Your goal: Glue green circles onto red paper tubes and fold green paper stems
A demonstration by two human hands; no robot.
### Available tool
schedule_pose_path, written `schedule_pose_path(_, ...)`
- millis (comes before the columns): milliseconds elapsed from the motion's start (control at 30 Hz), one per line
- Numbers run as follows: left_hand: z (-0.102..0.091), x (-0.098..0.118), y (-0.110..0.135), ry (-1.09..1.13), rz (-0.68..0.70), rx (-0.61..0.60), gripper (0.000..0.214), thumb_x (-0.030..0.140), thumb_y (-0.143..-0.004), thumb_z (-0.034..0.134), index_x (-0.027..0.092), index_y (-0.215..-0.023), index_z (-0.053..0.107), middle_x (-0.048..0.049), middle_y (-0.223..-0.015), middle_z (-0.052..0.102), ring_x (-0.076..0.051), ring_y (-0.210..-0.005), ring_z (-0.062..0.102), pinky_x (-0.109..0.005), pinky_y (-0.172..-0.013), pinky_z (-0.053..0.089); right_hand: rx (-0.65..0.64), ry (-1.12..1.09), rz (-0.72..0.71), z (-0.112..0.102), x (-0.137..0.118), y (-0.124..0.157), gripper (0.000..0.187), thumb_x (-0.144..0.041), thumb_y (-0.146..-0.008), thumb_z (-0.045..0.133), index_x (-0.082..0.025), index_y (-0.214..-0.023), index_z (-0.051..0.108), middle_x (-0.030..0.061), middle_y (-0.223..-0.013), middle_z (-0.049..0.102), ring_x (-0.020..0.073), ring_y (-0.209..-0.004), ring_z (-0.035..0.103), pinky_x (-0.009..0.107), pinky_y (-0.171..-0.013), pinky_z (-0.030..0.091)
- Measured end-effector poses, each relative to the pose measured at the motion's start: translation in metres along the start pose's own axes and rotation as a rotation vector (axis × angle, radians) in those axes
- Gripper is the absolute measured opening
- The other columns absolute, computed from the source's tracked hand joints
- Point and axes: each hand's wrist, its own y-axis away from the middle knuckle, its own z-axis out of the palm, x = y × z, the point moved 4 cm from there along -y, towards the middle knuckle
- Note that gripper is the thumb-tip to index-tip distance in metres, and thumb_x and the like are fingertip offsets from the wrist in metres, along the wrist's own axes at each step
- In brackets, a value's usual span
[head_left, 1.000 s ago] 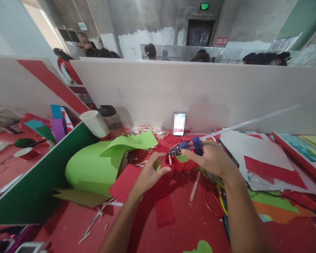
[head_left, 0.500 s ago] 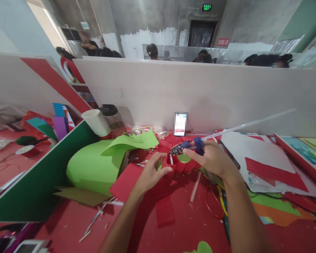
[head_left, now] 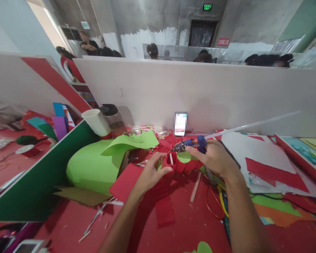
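My right hand is wrapped round a blue hot glue gun, its dark, speckled nozzle end pointing left. A long translucent glue stick sticks out of its back toward the upper right. Just below the nozzle is a red folded-paper piece with an open end, a white strip showing inside it and a green round patch on top. Thumb and fingers of my left hand close round the left end of this piece. Under my left hand, a pleated red paper strip lies on the red table.
Left of my hands are a rolled green sheet, a red card and a green board. A phone leans on the white partition. Papers and a black cable lie right. People sit beyond the partition.
The glue gun has shifted slightly right and up, so its nozzle is off the red piece's open end. My left hand keeps its hold.
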Motion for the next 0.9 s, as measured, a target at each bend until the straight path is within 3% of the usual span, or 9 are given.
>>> schedule_pose_path(400, -0.001, -0.003, 0.001, -0.025, -0.007, 0.003, 0.039, 0.038, -0.077, 0.069, 0.018, -0.109, 0.060, -0.0070, -0.106, 0.062, -0.023, -0.098, 0.056, -0.033, -0.088, 0.042, -0.012, 0.004, 0.010, -0.003, 0.007, 0.000, 0.046, -0.057, -0.088, 0.049, -0.022, -0.061, 0.062, 0.0033, -0.066, 0.067, 0.0197, -0.065, 0.058, 0.031, -0.063, 0.041)
schedule_pose_path(567, -0.001, -0.002, 0.001, -0.042, -0.007, -0.004, 0.039, 0.039, -0.078, 0.069, 0.019, -0.109, 0.060, -0.0061, -0.104, 0.061, -0.022, -0.095, 0.055, -0.033, -0.088, 0.042, -0.013, -0.034, -0.009, -0.005, 0.013, 0.001, 0.044, -0.057, -0.088, 0.048, -0.022, -0.070, 0.068, 0.0042, -0.069, 0.068, 0.0199, -0.067, 0.059, 0.032, -0.066, 0.043)
schedule_pose_path(900, -0.001, -0.001, 0.000, -0.016, -0.020, 0.013, 0.037, 0.038, -0.076, 0.070, 0.018, -0.107, 0.061, -0.0059, -0.101, 0.063, -0.021, -0.091, 0.056, -0.032, -0.084, 0.044, -0.019, -0.004, 0.041, -0.009, 0.015, 0.003, 0.045, -0.058, -0.087, 0.050, -0.022, -0.062, 0.061, 0.0031, -0.067, 0.066, 0.0184, -0.062, 0.058, 0.031, -0.060, 0.041)
